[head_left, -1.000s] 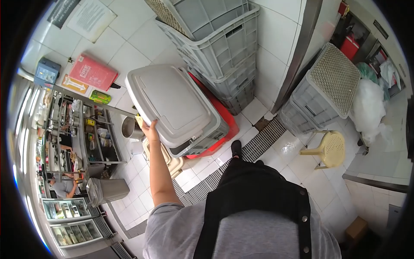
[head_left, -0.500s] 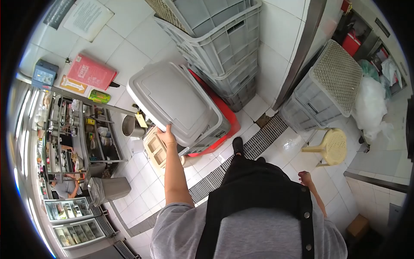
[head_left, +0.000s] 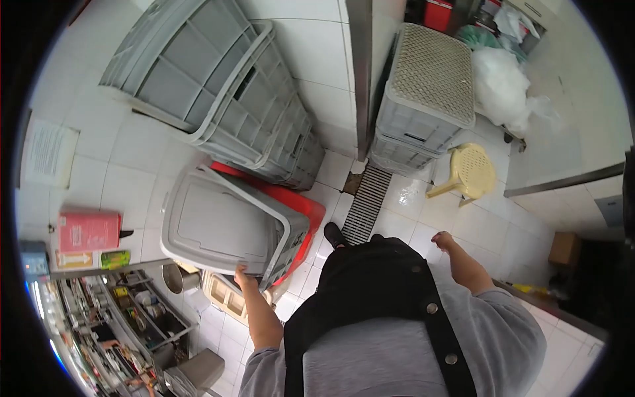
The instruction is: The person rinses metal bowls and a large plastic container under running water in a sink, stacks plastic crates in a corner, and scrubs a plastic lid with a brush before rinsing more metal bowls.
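My left hand (head_left: pixel 243 274) grips the near edge of a grey plastic lid (head_left: pixel 215 221), its fingers wrapped at the rim. Tilted, the lid sits partly off a grey bin (head_left: pixel 288 248), whose rim shows along the right side. A red bin (head_left: pixel 311 212) lies beneath and around the grey one. Out to the right, above the tiled floor, my right hand (head_left: pixel 442 240) hangs with its fingers curled. It touches no object, and whether anything is inside the curl is too small to tell.
Stacked grey crates (head_left: pixel 258 99) rise behind the bin. A yellow stool (head_left: pixel 471 172) stands right of the floor drain (head_left: pixel 367 205), near more crates (head_left: pixel 430 86) and white bags (head_left: pixel 501 83). Left are a beige tray (head_left: pixel 228 294), a metal pot (head_left: pixel 178 278) and shelves (head_left: pixel 142 311).
The view has turned to the right. The lid has shifted off the bin's right side, showing more of its rim. My right hand has come into view; my left stays on the lid.
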{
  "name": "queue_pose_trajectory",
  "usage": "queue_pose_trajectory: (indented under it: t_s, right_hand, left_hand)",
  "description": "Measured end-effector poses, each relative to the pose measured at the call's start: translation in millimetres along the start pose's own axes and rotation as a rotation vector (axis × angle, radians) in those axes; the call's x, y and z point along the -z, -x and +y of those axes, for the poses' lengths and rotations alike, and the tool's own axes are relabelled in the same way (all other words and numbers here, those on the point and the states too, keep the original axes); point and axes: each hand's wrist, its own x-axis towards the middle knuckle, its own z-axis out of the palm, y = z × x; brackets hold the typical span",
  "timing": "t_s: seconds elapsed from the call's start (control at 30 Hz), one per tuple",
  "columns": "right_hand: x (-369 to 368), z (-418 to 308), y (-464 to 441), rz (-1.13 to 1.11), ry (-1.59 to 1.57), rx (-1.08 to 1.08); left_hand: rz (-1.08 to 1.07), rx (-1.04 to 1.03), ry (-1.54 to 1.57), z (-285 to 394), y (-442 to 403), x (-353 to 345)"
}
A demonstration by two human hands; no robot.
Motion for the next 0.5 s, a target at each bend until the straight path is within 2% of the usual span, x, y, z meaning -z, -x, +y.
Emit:
queue_pose_trajectory:
  t_s: [0.13, 0.23, 0.3, 0.37, 0.4, 0.43, 0.5]
  right_hand:
    - [-15.0, -24.9, -3.8, 0.037, 0.009, -0.005]
    - [-22.6, -49.6, -12.4, 0.054, 0.081, 0.074]
    - [-29.0, -66.5, -20.2, 0.069, 0.208, 0.209]
    - [-35.1, -86.6, -30.7, 0.032, 0.156, 0.084]
    - [-37.9, -98.1, -36.9, 0.013, 0.127, 0.023]
    - [-36.2, -112.4, -36.0, 0.009, 0.123, 0.037]
    - [-36.6, -134.6, -40.8, 0.035, 0.139, 0.117]
  left_hand:
    - [-0.111, 0.130, 0.120, -13.4, -22.2, 20.2]
    - [-0.017, 0.103, 0.028, -13.0, -18.7, 25.0]
    - [0.043, 0.112, -0.078, -15.1, -24.4, 33.0]
    - [-0.040, -0.003, -0.376, -24.7, -34.5, 61.2]
    - [-0.017, 0.010, -0.457, -21.1, -30.4, 54.4]
    - [0.006, 0.026, -0.537, -18.5, -27.8, 48.8]
    - [0.187, 0.210, -0.557, 23.9, 21.4, 1.1]
